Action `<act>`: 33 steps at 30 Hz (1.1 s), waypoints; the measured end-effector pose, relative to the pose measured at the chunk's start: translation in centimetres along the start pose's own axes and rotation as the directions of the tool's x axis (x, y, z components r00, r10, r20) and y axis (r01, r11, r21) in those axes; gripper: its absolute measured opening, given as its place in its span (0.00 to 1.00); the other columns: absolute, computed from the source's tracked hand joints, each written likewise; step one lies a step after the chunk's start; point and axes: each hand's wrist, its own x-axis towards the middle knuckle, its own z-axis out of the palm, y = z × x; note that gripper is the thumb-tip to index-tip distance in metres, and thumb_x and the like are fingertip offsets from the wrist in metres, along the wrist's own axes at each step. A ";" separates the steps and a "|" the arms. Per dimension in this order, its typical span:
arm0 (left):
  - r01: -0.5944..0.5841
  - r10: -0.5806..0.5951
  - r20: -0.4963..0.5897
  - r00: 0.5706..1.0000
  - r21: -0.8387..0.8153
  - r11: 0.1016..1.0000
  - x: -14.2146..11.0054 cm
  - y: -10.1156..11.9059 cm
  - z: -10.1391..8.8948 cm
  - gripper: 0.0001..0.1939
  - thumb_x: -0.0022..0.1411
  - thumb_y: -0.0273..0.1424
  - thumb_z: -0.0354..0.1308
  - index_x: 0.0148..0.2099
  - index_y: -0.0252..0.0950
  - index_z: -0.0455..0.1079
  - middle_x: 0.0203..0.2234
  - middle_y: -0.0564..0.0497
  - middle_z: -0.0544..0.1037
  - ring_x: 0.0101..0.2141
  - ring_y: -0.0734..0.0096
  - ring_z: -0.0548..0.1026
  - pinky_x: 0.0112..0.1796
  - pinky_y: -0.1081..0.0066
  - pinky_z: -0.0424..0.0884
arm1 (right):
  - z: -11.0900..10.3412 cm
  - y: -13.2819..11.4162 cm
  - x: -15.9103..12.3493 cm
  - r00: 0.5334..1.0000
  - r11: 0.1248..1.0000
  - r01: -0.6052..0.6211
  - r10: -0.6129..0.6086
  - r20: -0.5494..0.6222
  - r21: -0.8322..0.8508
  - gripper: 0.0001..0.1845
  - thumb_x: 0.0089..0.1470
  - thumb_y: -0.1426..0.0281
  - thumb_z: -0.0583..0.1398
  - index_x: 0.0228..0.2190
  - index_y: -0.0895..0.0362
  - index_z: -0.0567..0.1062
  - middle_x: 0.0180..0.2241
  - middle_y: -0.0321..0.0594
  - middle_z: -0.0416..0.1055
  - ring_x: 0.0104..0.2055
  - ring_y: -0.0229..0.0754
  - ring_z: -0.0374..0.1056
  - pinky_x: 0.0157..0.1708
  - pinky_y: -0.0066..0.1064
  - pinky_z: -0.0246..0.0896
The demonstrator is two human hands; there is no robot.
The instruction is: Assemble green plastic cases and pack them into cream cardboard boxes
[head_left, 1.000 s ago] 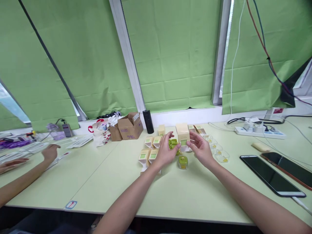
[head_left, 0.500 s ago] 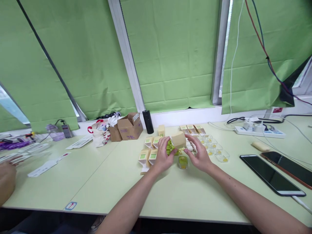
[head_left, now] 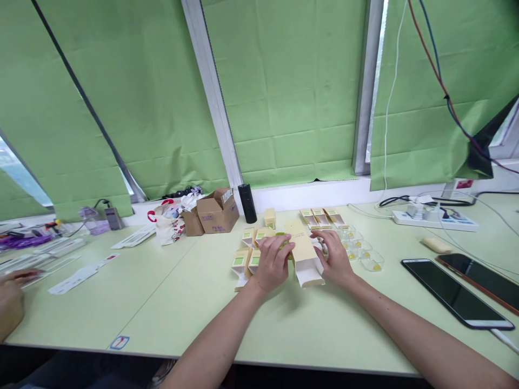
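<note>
A small cream cardboard box (head_left: 303,247), tilted with its white-lined end open toward me, is held between my hands over the table. My left hand (head_left: 274,261) is closed on the box's left side, fingers bent. My right hand (head_left: 335,258) curves round its right side, thumb and fingers closed on the edge. Something green shows beside my left fingers, mostly hidden. More cream boxes with green labels (head_left: 240,265) stand left of my left hand. Several clear small containers with yellow bits (head_left: 372,261) sit right of my right hand.
Further cream boxes (head_left: 321,217) lie behind my hands, near a black cylinder (head_left: 247,203) and a brown carton (head_left: 217,213). Phones (head_left: 456,292) and a power strip (head_left: 438,220) are at right. At far left, another person's hand (head_left: 12,286) touches flat strips.
The box has turned and come down toward me, so its open end now faces me. The green-topped clear container that stood between my hands is now out of sight.
</note>
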 end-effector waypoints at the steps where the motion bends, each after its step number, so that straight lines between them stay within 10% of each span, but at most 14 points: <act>1: -0.005 0.005 0.015 1.000 -0.002 1.000 -0.2 0.0 0.0 0.29 0.69 0.18 0.54 0.66 0.48 0.60 0.57 0.43 0.79 0.57 0.55 0.75 0.55 0.54 0.66 | 0.0 -0.1 0.0 1.000 1.000 -0.006 0.006 0.007 -0.001 0.23 0.65 0.73 0.55 0.59 0.48 0.69 0.48 0.47 0.77 0.52 0.58 0.69 0.47 0.52 0.71; 8: 0.005 -0.006 0.039 0.999 0.026 1.000 -0.3 0.1 0.1 0.27 0.68 0.19 0.54 0.64 0.48 0.60 0.58 0.41 0.76 0.59 0.53 0.74 0.56 0.49 0.68 | 0.0 -0.6 0.1 1.000 1.000 0.003 -0.003 0.007 0.000 0.21 0.64 0.73 0.56 0.58 0.48 0.70 0.47 0.46 0.77 0.51 0.57 0.69 0.46 0.51 0.71; 15: 0.273 -0.259 0.087 0.962 -0.228 0.935 0.6 0.3 -0.1 0.29 0.70 0.27 0.56 0.69 0.44 0.55 0.64 0.36 0.66 0.67 0.50 0.66 0.65 0.42 0.65 | 0.2 0.0 -0.1 1.000 1.000 0.014 -0.014 -0.002 0.002 0.21 0.65 0.72 0.57 0.57 0.48 0.69 0.48 0.46 0.77 0.52 0.57 0.68 0.48 0.52 0.70; 20: 0.574 -0.591 0.144 0.793 -0.501 0.648 0.4 0.0 1.0 0.25 0.72 0.37 0.60 0.67 0.42 0.62 0.60 0.39 0.71 0.62 0.53 0.71 0.64 0.51 0.69 | 0.3 0.1 -0.1 1.000 1.000 0.010 -0.010 -0.010 -0.002 0.19 0.66 0.70 0.57 0.57 0.50 0.70 0.49 0.47 0.76 0.54 0.58 0.69 0.52 0.53 0.70; 27: 0.628 -0.745 0.268 0.610 -0.738 0.249 0.6 -0.7 1.9 0.33 0.67 0.48 0.67 0.67 0.37 0.67 0.55 0.39 0.78 0.55 0.56 0.77 0.58 0.60 0.72 | 0.3 -0.3 -0.2 1.000 0.999 0.025 -0.025 0.003 0.029 0.21 0.68 0.69 0.57 0.60 0.49 0.68 0.55 0.48 0.73 0.59 0.58 0.68 0.58 0.55 0.68; 33: 0.667 -0.797 0.299 0.525 -0.726 0.167 0.3 -0.5 2.3 0.34 0.66 0.50 0.67 0.67 0.40 0.65 0.53 0.43 0.77 0.48 0.64 0.80 0.49 0.67 0.76 | 0.3 -1.1 -0.2 0.998 0.993 -0.010 0.003 0.064 0.117 0.22 0.70 0.68 0.54 0.63 0.46 0.66 0.61 0.49 0.66 0.66 0.57 0.64 0.64 0.56 0.66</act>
